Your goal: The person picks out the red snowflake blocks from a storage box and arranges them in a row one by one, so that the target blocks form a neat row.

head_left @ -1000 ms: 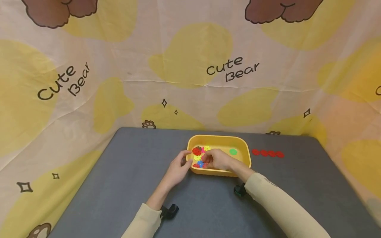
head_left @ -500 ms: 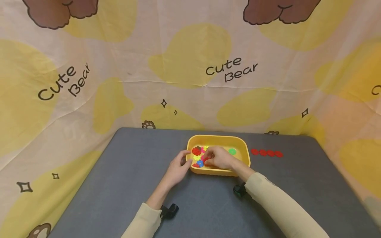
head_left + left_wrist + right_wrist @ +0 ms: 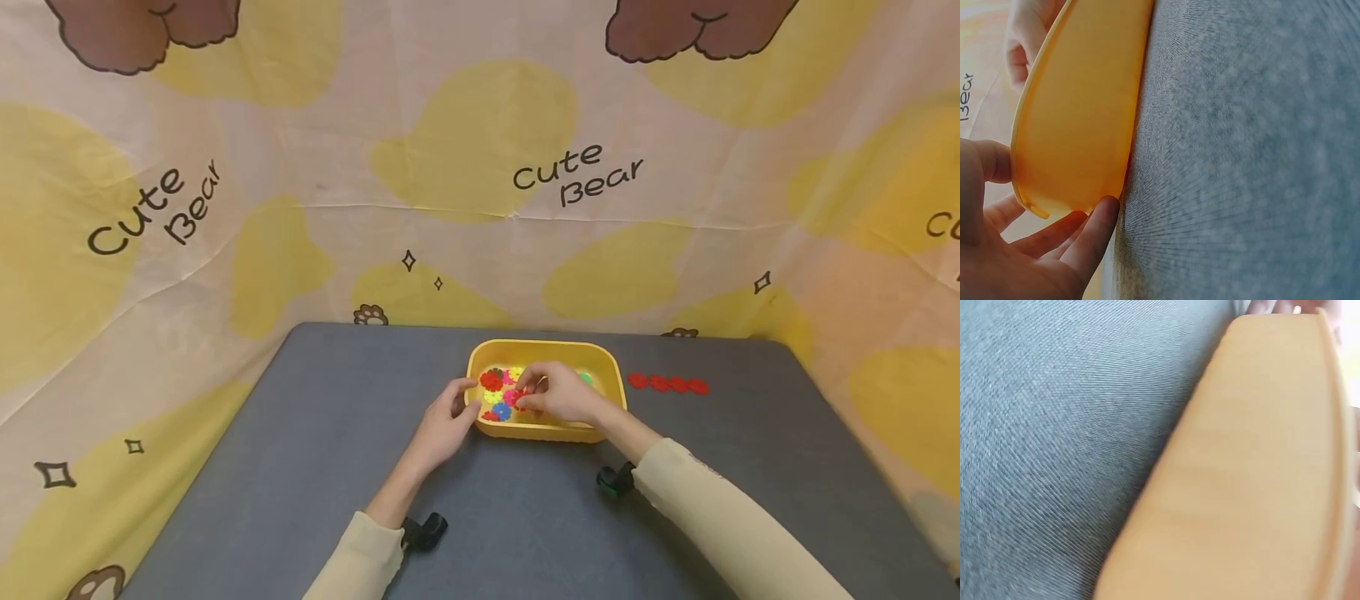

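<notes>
A yellow plastic bin [image 3: 510, 432] stands on the table with several flower-shaped plastic discs at its left end. My left hand [image 3: 444, 423] holds that end; in the left wrist view its thumb touches the rim and its fingers [image 3: 1099, 234] lie against the outer wall. Over the inside of the bin, my right hand [image 3: 564, 393] pinches a red flower disc [image 3: 519, 400] between thumb and forefinger; its fingertips partly cover it. Near them lie a blue disc [image 3: 502, 412], a yellow disc [image 3: 493, 397] and stacked red discs [image 3: 491, 381]. The right wrist view shows mainly the bin's outer wall [image 3: 1235, 462].
A row of several red discs [image 3: 668, 383] lies on the grey table [image 3: 315, 433], right of the bin. One green disc [image 3: 585, 378] inside the bin is partly hidden behind my right hand. A printed cloth [image 3: 465, 150] hangs behind the table.
My right hand has risen slightly within the bin and now covers part of the green disc. The left hand keeps its place at the bin's left end.
</notes>
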Demonstrator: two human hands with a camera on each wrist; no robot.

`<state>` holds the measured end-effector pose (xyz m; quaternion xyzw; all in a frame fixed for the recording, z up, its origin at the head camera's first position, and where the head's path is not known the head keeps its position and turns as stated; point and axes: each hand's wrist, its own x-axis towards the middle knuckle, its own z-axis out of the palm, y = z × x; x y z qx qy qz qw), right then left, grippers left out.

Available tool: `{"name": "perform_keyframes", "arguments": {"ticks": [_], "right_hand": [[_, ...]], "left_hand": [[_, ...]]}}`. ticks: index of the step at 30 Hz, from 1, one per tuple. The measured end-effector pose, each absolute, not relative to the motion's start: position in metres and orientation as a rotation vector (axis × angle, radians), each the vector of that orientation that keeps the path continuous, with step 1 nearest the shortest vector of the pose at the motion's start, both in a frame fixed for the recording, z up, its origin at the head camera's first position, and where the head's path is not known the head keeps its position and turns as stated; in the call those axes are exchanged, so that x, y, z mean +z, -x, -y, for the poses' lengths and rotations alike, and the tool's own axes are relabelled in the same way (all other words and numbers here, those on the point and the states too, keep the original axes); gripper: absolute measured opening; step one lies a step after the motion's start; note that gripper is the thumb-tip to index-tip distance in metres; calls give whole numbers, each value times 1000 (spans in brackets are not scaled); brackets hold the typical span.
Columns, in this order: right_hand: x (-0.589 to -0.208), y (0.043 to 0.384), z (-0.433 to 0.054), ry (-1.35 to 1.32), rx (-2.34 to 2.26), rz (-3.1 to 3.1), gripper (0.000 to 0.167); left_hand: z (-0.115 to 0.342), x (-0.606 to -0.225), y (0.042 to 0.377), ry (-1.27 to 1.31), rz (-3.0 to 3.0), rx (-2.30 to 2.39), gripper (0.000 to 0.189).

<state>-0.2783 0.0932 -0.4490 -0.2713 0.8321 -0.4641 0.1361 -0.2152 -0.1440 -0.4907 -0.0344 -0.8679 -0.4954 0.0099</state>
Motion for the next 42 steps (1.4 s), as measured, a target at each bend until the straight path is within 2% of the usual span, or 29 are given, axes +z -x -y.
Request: {"name": "perform_keyframes", "arguments": {"ticks": [12, 23, 42], "right_hand": [[-418, 258, -119, 805, -1544, -2263, 18], [-411, 242, -169, 645, -1619, -2271, 24], [-430, 263, -266, 355, -1665, -2627, 36]], "left_hand": [[144, -489, 214, 119, 2687, -1553, 38], [143, -490, 214, 88, 2695, -1556, 39], [143, -490, 215, 79, 2697, -1573, 40]]}}
